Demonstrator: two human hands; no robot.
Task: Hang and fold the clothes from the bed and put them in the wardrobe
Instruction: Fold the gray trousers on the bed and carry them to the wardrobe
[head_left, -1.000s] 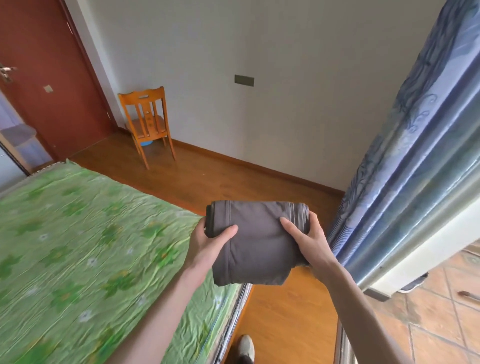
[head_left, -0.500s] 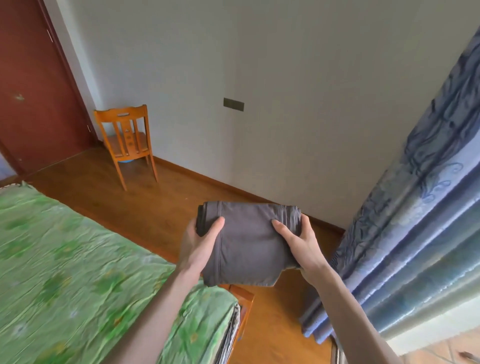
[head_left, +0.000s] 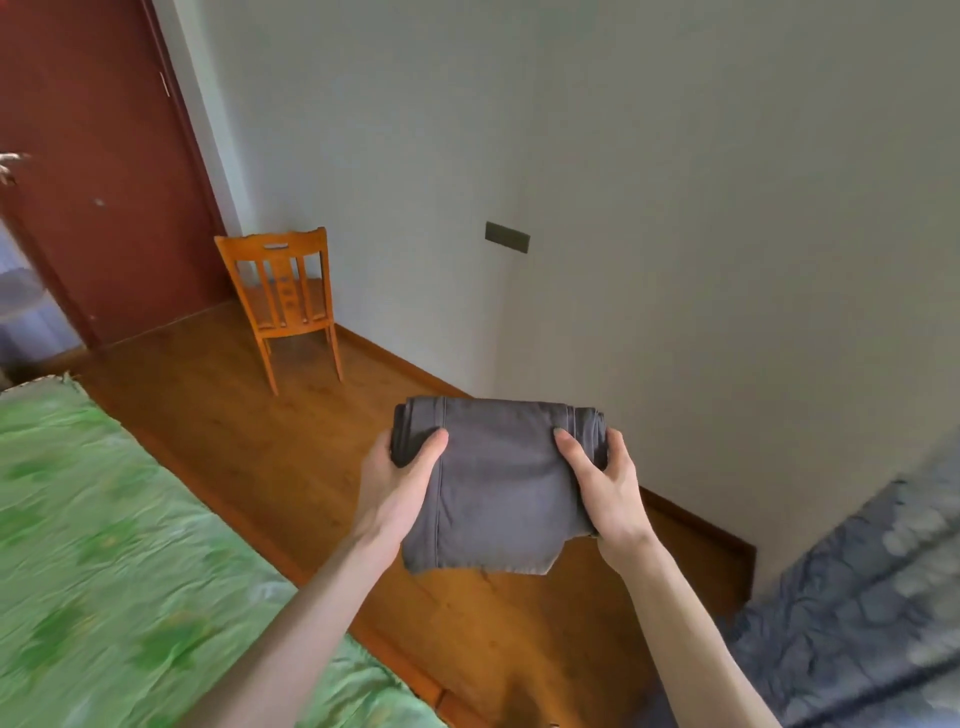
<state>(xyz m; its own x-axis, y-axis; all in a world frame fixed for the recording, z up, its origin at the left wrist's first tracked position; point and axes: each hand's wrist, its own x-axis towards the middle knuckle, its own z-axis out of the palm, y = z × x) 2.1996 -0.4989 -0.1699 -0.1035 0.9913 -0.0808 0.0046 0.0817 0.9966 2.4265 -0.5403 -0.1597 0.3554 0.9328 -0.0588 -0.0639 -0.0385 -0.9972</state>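
In the head view, a folded grey garment (head_left: 498, 483) is held up in the air near the middle, above the wooden floor (head_left: 249, 431). Its left side is gripped by the left hand (head_left: 397, 488), with the thumb laid on top and the fingers hidden under the cloth. Its right side is gripped by the right hand (head_left: 605, 486), with the thumb pressed on top and the fingers curled round the edge. The bed (head_left: 119, 561), covered with a green flowered sheet, is seen at the near left, and the garment is held apart from it. An orange wooden chair (head_left: 283, 299) is stood far back by the white wall (head_left: 675, 208), next to a dark red door (head_left: 98, 171). A blue curtain (head_left: 857, 613) is seen at the near right. No wardrobe can be made out.
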